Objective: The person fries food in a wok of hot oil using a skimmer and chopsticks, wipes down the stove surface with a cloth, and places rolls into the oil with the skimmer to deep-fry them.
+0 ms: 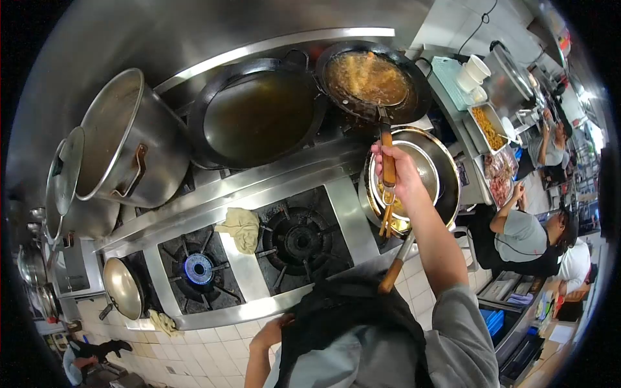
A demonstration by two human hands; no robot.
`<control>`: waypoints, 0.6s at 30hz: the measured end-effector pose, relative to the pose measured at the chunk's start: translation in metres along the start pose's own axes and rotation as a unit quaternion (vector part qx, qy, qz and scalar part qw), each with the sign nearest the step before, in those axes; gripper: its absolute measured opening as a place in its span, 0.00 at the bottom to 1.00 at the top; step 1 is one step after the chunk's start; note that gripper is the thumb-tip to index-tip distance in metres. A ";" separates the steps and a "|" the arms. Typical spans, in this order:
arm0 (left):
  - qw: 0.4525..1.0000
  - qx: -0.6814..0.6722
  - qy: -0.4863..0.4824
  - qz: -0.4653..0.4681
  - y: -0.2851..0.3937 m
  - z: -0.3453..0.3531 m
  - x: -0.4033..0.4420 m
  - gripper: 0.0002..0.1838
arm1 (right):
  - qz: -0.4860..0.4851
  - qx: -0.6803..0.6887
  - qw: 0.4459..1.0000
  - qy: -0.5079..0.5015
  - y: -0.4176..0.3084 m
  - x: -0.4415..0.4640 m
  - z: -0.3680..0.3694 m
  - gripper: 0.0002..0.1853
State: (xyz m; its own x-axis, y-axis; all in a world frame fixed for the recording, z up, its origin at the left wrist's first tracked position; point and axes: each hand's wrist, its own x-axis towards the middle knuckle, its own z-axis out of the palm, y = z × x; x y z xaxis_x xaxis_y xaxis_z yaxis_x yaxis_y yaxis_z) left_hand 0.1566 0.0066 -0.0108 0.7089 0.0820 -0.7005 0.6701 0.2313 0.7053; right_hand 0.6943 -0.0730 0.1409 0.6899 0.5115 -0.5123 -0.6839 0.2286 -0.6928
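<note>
My right hand is closed round the wooden handle of a skimmer. Its head dips into bubbling oil with golden food in the small black wok at the back right. Below that hand stand a large metal bowl and a strainer set inside it. Wooden chopsticks lie over the bowl's near side. Another utensil's wooden handle sticks out toward me. My left hand is low against my black apron, its fingers mostly hidden.
A large wok of dark oil and a tall stockpot stand at the back. One front burner burns blue; a cloth lies between burners. Trays of food are at right, with co-workers beyond.
</note>
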 end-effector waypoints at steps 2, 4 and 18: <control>0.997 0.044 -0.064 -0.013 -0.055 -0.006 0.006 0.23 | -0.004 0.006 1.000 -0.022 -0.002 0.007 -0.020 0.06; 0.993 0.045 -0.081 -0.073 -0.091 -0.008 -0.001 0.23 | -0.014 -0.032 0.999 0.001 -0.010 0.005 -0.031 0.05; 0.973 -0.009 0.009 -0.229 -0.222 -0.007 -0.014 0.26 | -0.201 -0.280 0.936 0.071 -0.029 -0.042 -0.037 0.20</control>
State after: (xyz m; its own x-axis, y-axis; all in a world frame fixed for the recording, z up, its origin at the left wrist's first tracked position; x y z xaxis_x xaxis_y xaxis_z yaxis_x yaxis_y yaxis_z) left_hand -0.0037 -0.0387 -0.1587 0.3335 -0.0168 -0.9426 0.9107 0.2644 0.3175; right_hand 0.6946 -0.1315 0.1639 0.9166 0.3533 -0.1872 -0.1574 -0.1118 -0.9812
